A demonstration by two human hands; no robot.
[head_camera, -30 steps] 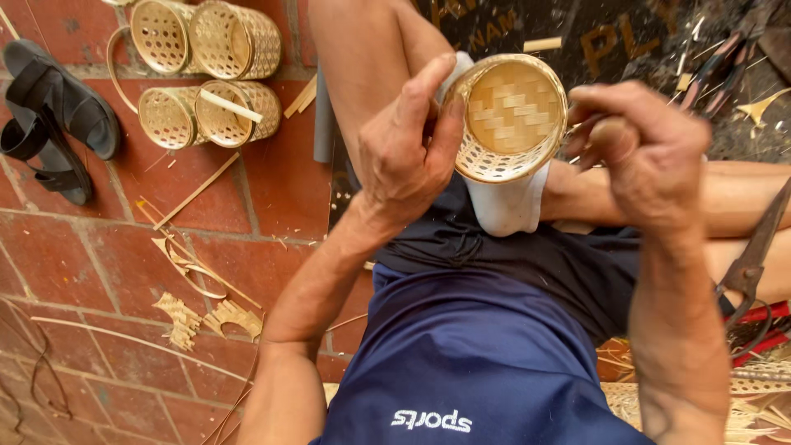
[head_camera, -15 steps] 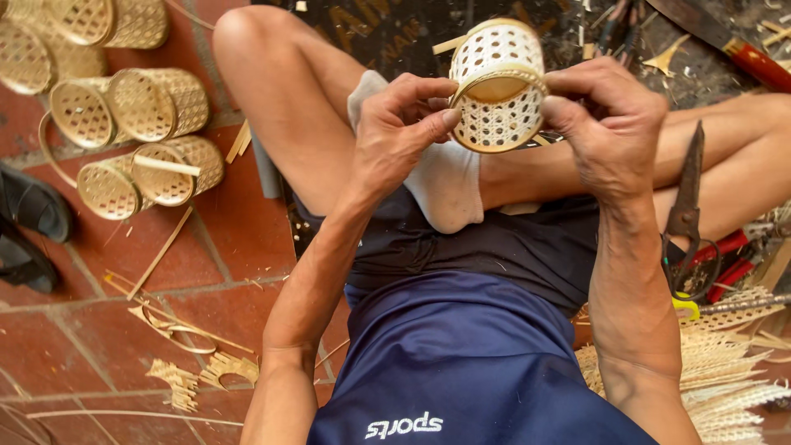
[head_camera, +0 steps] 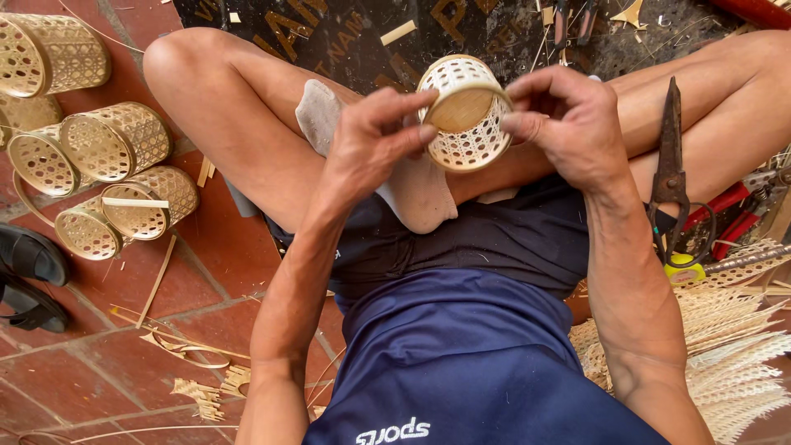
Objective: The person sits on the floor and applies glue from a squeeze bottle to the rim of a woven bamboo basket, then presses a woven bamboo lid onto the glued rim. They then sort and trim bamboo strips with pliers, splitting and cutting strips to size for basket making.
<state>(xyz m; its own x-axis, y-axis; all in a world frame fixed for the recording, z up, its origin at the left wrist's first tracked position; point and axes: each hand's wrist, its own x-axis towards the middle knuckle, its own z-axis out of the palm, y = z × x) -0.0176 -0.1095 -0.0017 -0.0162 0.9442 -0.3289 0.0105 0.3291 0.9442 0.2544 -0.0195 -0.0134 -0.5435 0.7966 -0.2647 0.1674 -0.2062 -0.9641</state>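
Tilted now, the small woven bamboo basket [head_camera: 463,111] shows its solid round base to the camera, where half a second ago its side wall faced up, and both hands have closed in tighter around the rim.

Biggest first: the red tiled floor [head_camera: 99,330] carries everything, with the person seated cross-legged on a dark printed mat [head_camera: 346,37]. To the person's left lies a cluster of finished woven baskets [head_camera: 115,156] on their sides, and black sandals [head_camera: 29,272] near the frame edge. To the right, a pile of pale bamboo strips [head_camera: 733,354], and metal shears [head_camera: 669,165] resting against the thigh.

Left hand [head_camera: 367,144] holds the basket's near side, fingertips pinching the rim; its grip is closed on the basket. Right hand [head_camera: 564,124] clamps the far side, thumb and forefinger on the rim, also closed on it. The basket is held in the air above the lap, just over a pale cloth [head_camera: 412,189] on the knee.

By my read, this is rim or base finishing, and the next move calls for turning the basket while keeping the rim pinched. Open room sits above the lap; the shears' point crowds the right forearm.
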